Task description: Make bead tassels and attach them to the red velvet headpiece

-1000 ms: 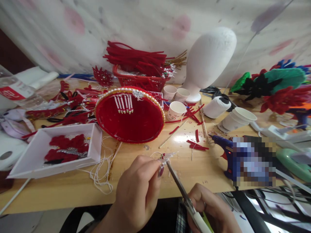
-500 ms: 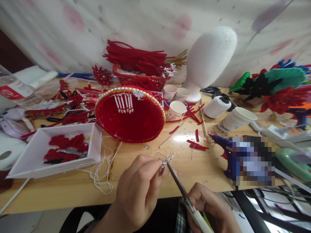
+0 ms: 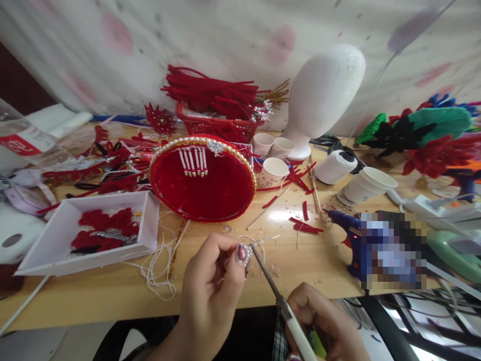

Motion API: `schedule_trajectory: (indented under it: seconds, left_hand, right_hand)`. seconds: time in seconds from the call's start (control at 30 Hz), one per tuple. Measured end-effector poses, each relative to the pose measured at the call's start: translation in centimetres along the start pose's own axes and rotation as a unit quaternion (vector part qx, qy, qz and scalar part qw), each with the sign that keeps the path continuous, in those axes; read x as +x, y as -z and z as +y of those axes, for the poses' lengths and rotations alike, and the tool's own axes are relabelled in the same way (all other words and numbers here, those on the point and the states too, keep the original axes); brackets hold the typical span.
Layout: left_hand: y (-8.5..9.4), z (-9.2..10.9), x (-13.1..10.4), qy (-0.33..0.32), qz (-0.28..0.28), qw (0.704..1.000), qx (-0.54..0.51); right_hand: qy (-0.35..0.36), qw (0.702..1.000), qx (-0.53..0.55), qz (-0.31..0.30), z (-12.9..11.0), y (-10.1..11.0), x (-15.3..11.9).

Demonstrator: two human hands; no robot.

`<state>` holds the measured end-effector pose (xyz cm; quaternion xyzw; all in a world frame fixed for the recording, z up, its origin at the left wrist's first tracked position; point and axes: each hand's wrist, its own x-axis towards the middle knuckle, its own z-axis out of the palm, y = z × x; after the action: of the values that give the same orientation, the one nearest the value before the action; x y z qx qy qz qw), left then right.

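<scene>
My left hand [image 3: 212, 288] pinches a small piece of white beads [image 3: 248, 255] between thumb and fingers; a thin thread end sticks out past it to the right. A pair of scissors [image 3: 270, 281] with long metal blades and pale handles is in my right hand [image 3: 330, 316]. The blade tips meet the thread beside the beads; whether they are cutting it I cannot tell. Just beyond my hands stands a red round headpiece [image 3: 203, 200] with a pearl and gold edge and several short beaded strands hanging inside it.
To the left are a white box [image 3: 48, 250] of red flowers and loose white cord [image 3: 156, 276]. A blue glue gun [image 3: 349, 230] lies right. Behind stand paper cups [image 3: 274, 173], a thread cone [image 3: 334, 167], a foam head [image 3: 326, 90] and a red basket [image 3: 221, 128].
My left hand has turned, so its thumb and more of the beaded piece face me. The scissor tips have shifted slightly left and up, staying at the thread.
</scene>
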<state>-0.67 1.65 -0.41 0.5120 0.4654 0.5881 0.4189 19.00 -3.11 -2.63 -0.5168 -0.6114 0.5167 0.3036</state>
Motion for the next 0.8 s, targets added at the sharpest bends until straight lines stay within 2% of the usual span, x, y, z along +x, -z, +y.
schedule_trajectory:
  seconds: [0.07, 0.17, 0.23, 0.3, 0.33, 0.37, 0.43, 0.5, 0.57, 0.67, 0.8]
  left_hand:
    - [-0.1, 0.4, 0.4, 0.158, -0.018, 0.978, -0.136]
    - [0.3, 1.3, 1.4, 0.350, -0.028, 0.880, -0.319]
    - [0.6, 1.8, 1.9, 0.419, -0.058, 0.812, -0.402]
    - [0.9, 1.9, 2.0, 0.442, -0.101, 0.775, -0.440]
    - [1.0, 1.8, 2.0, 0.440, -0.110, 0.776, -0.439]
    - [1.0, 1.5, 2.0, 0.429, -0.108, 0.789, -0.426]
    - [0.9, 0.9, 1.7, 0.374, -0.090, 0.850, -0.359]
    - [0.6, 0.4, 1.4, 0.280, -0.076, 0.923, -0.251]
    - [0.2, 0.1, 1.0, 0.190, -0.065, 0.971, -0.132]
    - [-0.3, 0.0, 0.5, 0.096, -0.047, 0.994, -0.001]
    - [-0.2, -0.4, 0.5, -0.040, -0.066, 0.991, 0.107]
  right_hand:
    - [0.037, 0.997, -0.062, 0.017, -0.1, -0.1, 0.3]
    - [0.098, 0.977, -0.172, 0.077, -0.2, -0.4, 0.8]
    - [0.144, 0.955, -0.229, 0.124, -0.1, -0.5, 1.2]
    - [0.183, 0.933, -0.268, 0.154, 0.0, -0.6, 1.5]
    - [0.193, 0.927, -0.279, 0.163, 0.1, -0.5, 1.5]
    - [0.196, 0.924, -0.283, 0.165, 0.1, -0.5, 1.6]
    - [0.186, 0.931, -0.272, 0.159, 0.2, -0.4, 1.6]
    - [0.169, 0.942, -0.251, 0.146, 0.2, -0.4, 1.5]
    - [0.155, 0.948, -0.238, 0.140, 0.2, -0.3, 1.4]
    - [0.149, 0.950, -0.236, 0.137, 0.2, -0.2, 1.4]
    - [0.153, 0.951, -0.242, 0.116, 0.2, 0.0, 1.5]
